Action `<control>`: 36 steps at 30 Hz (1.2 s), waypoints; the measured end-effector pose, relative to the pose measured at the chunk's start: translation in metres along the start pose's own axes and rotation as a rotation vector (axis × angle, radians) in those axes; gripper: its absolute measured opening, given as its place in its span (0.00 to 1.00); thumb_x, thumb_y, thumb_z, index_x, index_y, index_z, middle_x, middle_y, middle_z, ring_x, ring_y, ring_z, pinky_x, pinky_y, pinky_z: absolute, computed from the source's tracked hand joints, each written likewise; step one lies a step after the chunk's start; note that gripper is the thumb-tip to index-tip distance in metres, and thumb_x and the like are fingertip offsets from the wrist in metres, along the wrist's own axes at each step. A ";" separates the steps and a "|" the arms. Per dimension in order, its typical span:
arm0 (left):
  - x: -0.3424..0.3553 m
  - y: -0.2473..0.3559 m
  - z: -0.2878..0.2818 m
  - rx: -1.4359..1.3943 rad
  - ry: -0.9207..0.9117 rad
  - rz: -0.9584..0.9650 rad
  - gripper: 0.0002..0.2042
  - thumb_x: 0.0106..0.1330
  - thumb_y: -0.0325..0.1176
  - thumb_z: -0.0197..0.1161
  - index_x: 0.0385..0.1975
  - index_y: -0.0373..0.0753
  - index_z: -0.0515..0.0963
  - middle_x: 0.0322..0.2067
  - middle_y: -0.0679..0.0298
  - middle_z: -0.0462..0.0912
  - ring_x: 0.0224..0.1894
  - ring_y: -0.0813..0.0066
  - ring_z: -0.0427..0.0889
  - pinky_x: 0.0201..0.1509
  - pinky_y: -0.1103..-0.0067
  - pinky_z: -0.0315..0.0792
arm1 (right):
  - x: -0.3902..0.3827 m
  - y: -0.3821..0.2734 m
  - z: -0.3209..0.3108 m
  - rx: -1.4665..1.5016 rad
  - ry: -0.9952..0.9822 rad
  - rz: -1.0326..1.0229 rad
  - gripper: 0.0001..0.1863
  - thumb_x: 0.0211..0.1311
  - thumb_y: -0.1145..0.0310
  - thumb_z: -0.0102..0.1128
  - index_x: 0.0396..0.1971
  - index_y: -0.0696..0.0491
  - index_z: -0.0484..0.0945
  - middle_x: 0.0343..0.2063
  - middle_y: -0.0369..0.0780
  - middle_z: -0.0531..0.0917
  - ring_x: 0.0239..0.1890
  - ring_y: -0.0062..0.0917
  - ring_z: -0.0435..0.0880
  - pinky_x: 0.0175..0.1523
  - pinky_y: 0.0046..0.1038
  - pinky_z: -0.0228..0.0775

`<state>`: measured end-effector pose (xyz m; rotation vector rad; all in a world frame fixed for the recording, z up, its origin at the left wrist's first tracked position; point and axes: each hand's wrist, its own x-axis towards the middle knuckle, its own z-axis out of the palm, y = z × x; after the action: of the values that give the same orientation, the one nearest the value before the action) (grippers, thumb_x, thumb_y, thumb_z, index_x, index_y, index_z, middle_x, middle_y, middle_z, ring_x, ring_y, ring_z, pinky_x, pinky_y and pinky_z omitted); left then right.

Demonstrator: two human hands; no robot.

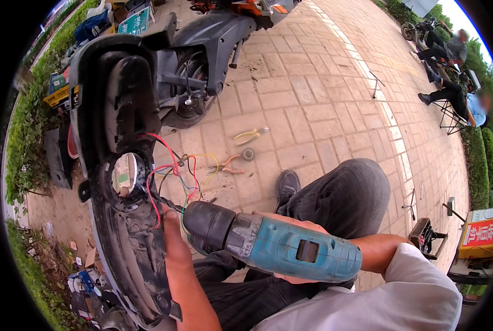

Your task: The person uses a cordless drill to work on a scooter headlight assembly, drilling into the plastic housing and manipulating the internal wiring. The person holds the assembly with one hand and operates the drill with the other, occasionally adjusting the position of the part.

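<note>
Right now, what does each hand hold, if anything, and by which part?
The right hand holds the teal drill from beneath, handle hidden. The left hand touches the black panel at its edge; hold unclear.

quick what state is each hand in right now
Left hand: holding the black panel by its edge, grip partly hidden.
Right hand: closed around the teal drill, partly hidden behind it.
</note>
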<state>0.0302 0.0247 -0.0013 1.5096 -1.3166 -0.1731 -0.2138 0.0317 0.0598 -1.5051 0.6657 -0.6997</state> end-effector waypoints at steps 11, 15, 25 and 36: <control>0.011 0.005 -0.005 -0.748 0.229 -0.345 0.15 0.47 0.18 0.51 0.38 0.31 0.70 0.31 0.60 0.75 0.32 0.72 0.71 0.41 0.76 0.65 | 0.006 -0.017 -0.013 0.458 0.238 0.618 0.14 0.59 0.64 0.54 0.40 0.58 0.75 0.30 0.40 0.82 0.29 0.24 0.83 0.33 0.22 0.78; 0.012 0.010 -0.007 -0.720 0.248 -0.404 0.11 0.45 0.19 0.53 0.31 0.31 0.71 0.27 0.59 0.75 0.31 0.72 0.71 0.38 0.78 0.65 | -0.005 -0.012 -0.020 0.386 0.162 0.348 0.19 0.61 0.68 0.50 0.52 0.57 0.67 0.43 0.38 0.77 0.40 0.19 0.79 0.46 0.20 0.73; 0.017 0.036 -0.013 -0.777 0.115 -0.557 0.12 0.43 0.30 0.56 0.29 0.36 0.67 0.26 0.64 0.66 0.31 0.73 0.64 0.40 0.77 0.59 | 0.006 -0.005 -0.040 -0.271 0.014 -0.176 0.35 0.37 0.71 0.69 0.50 0.65 0.66 0.41 0.47 0.78 0.41 0.27 0.80 0.50 0.27 0.69; -0.023 0.012 -0.009 -0.607 0.044 -0.697 0.20 0.54 0.29 0.55 0.49 0.31 0.68 0.46 0.58 0.73 0.49 0.69 0.71 0.59 0.71 0.58 | 0.003 -0.012 -0.034 -0.113 0.003 0.052 0.46 0.39 0.64 0.72 0.60 0.55 0.56 0.44 0.40 0.77 0.43 0.25 0.79 0.49 0.23 0.69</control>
<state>0.0204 0.0504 -0.0005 1.3562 -0.5652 -0.8932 -0.2378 0.0075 0.0730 -1.5843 0.7551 -0.6337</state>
